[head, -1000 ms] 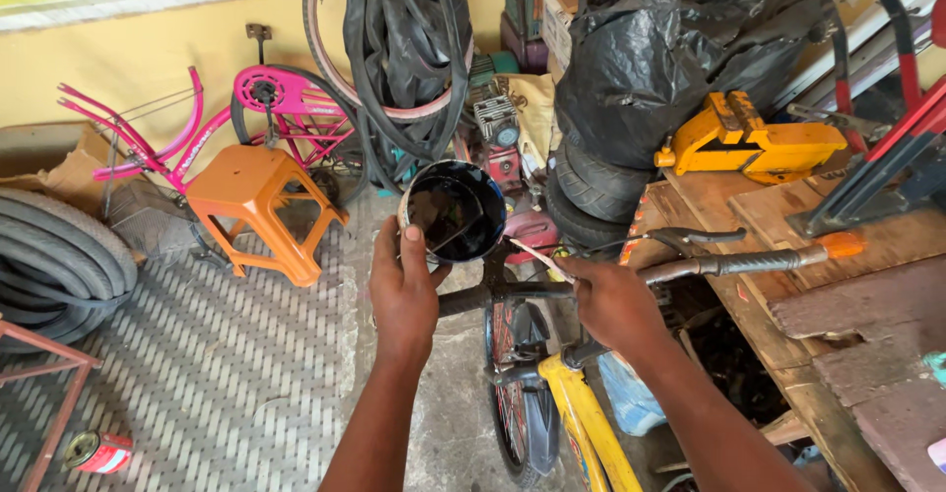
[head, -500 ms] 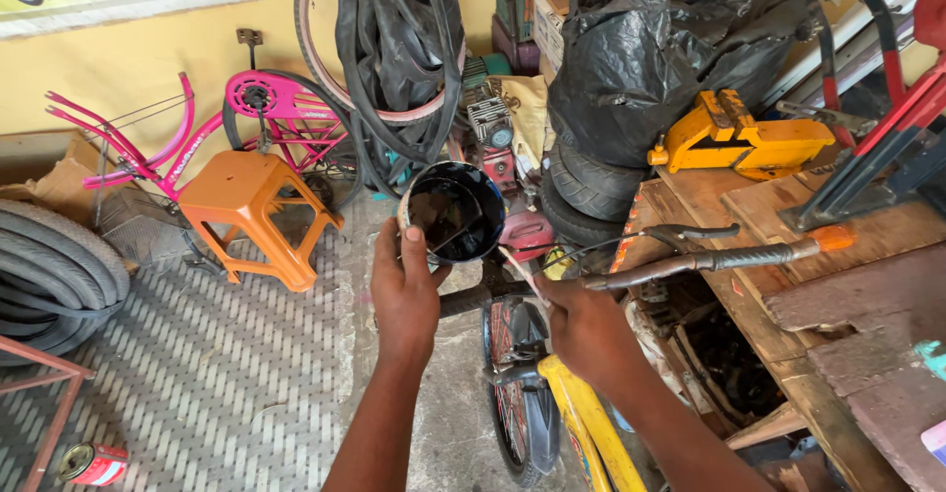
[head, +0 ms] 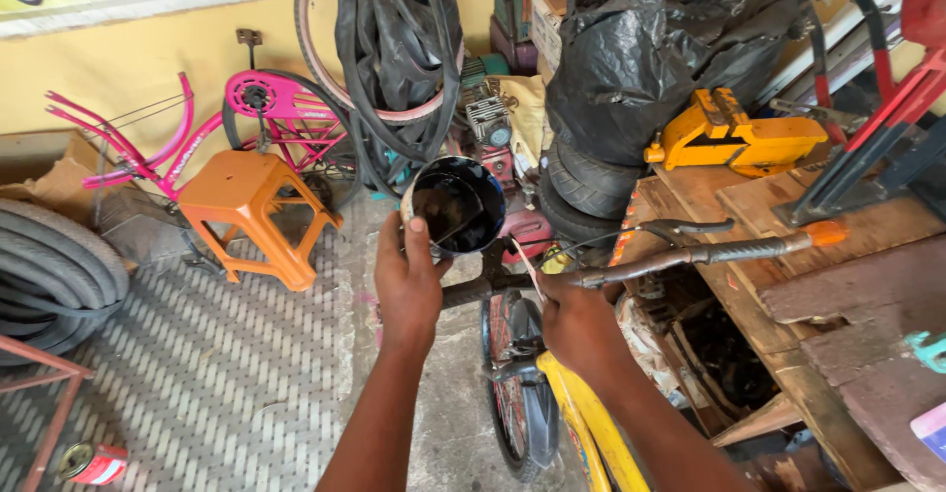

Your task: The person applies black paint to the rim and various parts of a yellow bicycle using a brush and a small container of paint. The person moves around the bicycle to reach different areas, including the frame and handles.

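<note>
Left hand (head: 409, 280) holds tin (head: 456, 205); right hand (head: 576, 320) beside.

Lighting: bright, even daylight; soft shadows. Glare: sheen on black bag (head: 650, 49), upper centre. Focus: sharp throughout. Distortion: wide-angle stretching at frame edges.

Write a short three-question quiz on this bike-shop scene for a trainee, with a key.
1. True or false: the left hand holds a round black tin tilted toward the camera.
2. What colour is the plastic stool on the floor? A) blue B) orange C) green
3. Fill in: the right hand holds a thin ____ above the bicycle's handlebar.

Key: 1 true; 2 B; 3 stick.
</note>
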